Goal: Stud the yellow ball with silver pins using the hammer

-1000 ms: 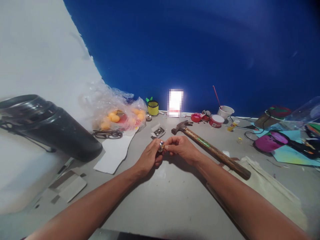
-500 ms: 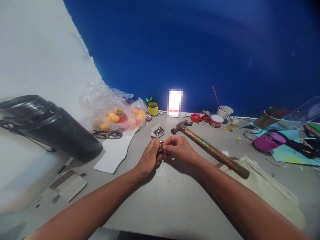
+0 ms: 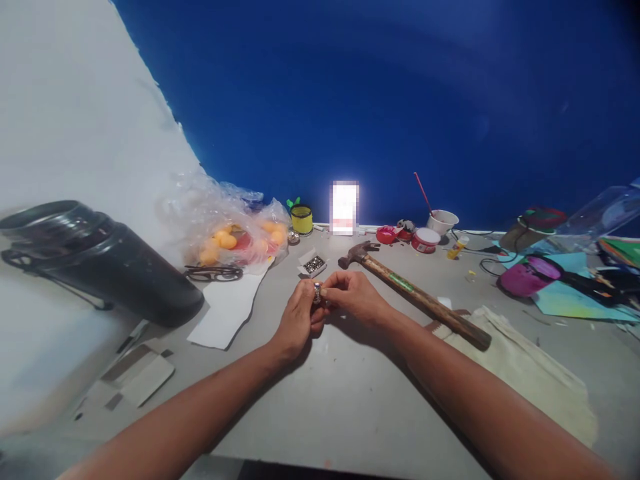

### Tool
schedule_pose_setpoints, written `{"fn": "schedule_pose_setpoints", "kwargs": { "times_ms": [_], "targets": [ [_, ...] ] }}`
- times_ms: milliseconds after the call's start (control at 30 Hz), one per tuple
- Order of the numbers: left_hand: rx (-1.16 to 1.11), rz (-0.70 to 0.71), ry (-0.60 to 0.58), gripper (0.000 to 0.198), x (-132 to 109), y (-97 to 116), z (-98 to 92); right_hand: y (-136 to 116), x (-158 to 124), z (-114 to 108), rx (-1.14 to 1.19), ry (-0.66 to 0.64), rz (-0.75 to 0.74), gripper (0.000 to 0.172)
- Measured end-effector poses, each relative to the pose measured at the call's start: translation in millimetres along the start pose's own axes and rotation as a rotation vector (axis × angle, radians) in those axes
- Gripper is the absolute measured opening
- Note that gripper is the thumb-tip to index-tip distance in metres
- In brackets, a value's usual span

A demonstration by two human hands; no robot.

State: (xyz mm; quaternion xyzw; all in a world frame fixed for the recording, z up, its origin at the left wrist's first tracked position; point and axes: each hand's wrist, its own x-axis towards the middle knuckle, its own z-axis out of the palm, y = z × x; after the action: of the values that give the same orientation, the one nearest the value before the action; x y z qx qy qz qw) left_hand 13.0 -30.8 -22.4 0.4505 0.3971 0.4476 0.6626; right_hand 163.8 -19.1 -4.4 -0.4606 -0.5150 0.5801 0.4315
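Observation:
Between thumb and fingers, my left hand (image 3: 297,313) grips a small shiny silver metal piece (image 3: 317,293); its exact kind is too small to make out. My right hand (image 3: 354,293) is closed in a pinch at the right side of that same piece, with thumb and forefinger touching it. Both hands are just above the grey table (image 3: 320,400), side by side. Just beyond them sits an open small white box (image 3: 314,264) filled with tiny shiny metal bits. A claw hammer (image 3: 410,287) with a wooden handle lies to the right of my right hand.
At the left leans a large dark flask (image 3: 100,260), near glasses (image 3: 213,273), white paper (image 3: 230,303) and a plastic bag (image 3: 235,223) of orange balls. Toward the blue wall stand a yellow cup (image 3: 301,220), a red-and-white tub (image 3: 425,240) and a white cup (image 3: 443,221). Cream cloth (image 3: 525,373) lies right.
The view has shifted slightly, moving most things a little left. Both hands stay together at the metal piece, which now shows a bit more between the fingers.

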Motion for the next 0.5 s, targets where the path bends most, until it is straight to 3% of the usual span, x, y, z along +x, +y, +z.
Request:
{"fn": "schedule_pose_setpoints", "kwargs": {
  "times_ms": [67, 133, 233, 300, 400, 500],
  "targets": [
    [-0.086, -0.031, -0.037, 0.045, 4, 3, -1.4, -4, 1, -5, -0.051, -0.038, -0.011, 0.023],
    [-0.184, -0.065, -0.058, 0.043, 8, 6, -3.4, -8, 3, -16, -0.229, 0.012, -0.058, 0.021],
    [-0.311, -0.144, -0.062, 0.04, 13, 10, -6.9, -12, 8, -40, -0.73, 0.328, -0.14, 0.015],
    [-0.375, -0.218, -0.074, 0.038, 15, 12, -9.1, -11, 12, -57, -1.119, 0.518, -0.116, 0.023],
    [-0.442, -0.312, -0.1, 0.041, 16, 15, -11.1, -2, 17, -75, -1.458, 0.487, 0.056, 0.04],
    [-0.472, -0.36, -0.09, 0.044, 17, 19, -12.3, 5, 20, -79, -1.553, 0.442, 0.125, 0.036]
  ]
}}
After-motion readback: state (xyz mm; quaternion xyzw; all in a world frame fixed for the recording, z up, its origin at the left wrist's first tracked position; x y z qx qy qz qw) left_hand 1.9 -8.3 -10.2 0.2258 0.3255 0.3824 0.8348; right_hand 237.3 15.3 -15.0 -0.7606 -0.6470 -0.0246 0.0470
